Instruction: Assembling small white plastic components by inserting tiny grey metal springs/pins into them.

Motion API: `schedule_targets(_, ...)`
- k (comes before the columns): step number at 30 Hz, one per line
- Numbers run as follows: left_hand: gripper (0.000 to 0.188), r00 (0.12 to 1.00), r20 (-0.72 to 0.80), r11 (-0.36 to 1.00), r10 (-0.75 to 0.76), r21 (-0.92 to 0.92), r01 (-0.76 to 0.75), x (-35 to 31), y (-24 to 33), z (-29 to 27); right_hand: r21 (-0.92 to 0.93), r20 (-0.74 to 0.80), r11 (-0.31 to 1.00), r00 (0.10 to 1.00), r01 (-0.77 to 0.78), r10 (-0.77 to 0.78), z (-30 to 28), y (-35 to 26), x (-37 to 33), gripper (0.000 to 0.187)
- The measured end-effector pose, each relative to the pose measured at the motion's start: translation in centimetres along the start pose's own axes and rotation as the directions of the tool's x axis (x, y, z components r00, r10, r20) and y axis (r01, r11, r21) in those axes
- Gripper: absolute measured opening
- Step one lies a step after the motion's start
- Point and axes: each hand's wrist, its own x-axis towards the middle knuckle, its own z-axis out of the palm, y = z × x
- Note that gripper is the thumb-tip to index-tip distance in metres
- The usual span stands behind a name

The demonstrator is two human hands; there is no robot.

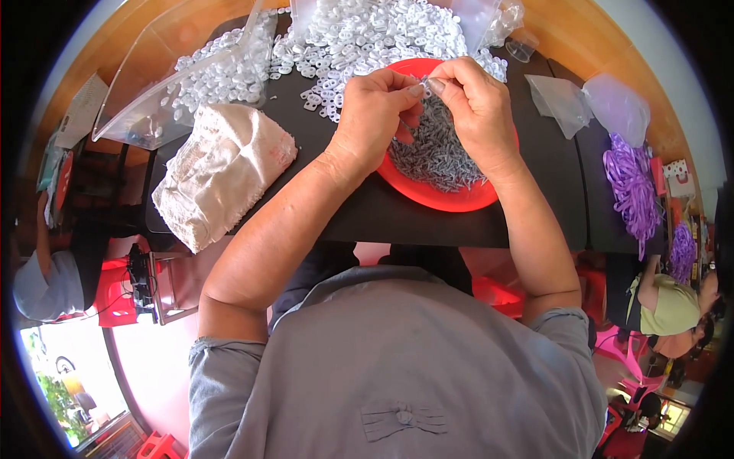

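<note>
Over a red basin (449,203) my two hands meet, fingertips nearly touching. My left hand (373,115) is closed in a pinch, with a small white plastic piece (426,87) showing at its thumb and forefinger. My right hand (482,115) also pinches at the same spot; what its fingertips hold is too small to make out. Grey screws (436,157) fill the basin beneath. Behind and left of it spreads a heap of white plastic pieces (367,38) with holes in them.
A clear plastic bin (130,115) lies tipped at the left with more white pieces. A folded cream cloth (222,172) rests on the black table (547,199). Clear plastic bags (562,103) and purple ribbons (631,183) are at the right. Other people sit at both sides.
</note>
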Motion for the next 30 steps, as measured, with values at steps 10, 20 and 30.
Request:
schedule_targets(10, 0.010, 0.997, -0.001, 0.974, -0.076, -0.212, 0.074, 0.2, -0.4, -0.1, 0.059, -0.027, 0.996, 0.998, -0.063, 0.065, 1.0, -0.4, -0.6, 0.009)
schedule_targets(20, 0.009, 0.999, -0.040, 0.975, -0.001, -0.223, -0.009, 0.0, -0.5, 0.2, 0.132, -0.052, 0.982, 0.988, -0.137, 0.145, 1.3, -0.1, -0.7, 0.002)
schedule_targets(30, 0.009, 0.998, -0.062, 0.987, 0.014, -0.161, -0.024, -0.2, 0.1, 0.5, 0.407, 0.256, 0.796, 0.892, -0.448, 0.372, -3.1, 0.0, 0.7, 0.018)
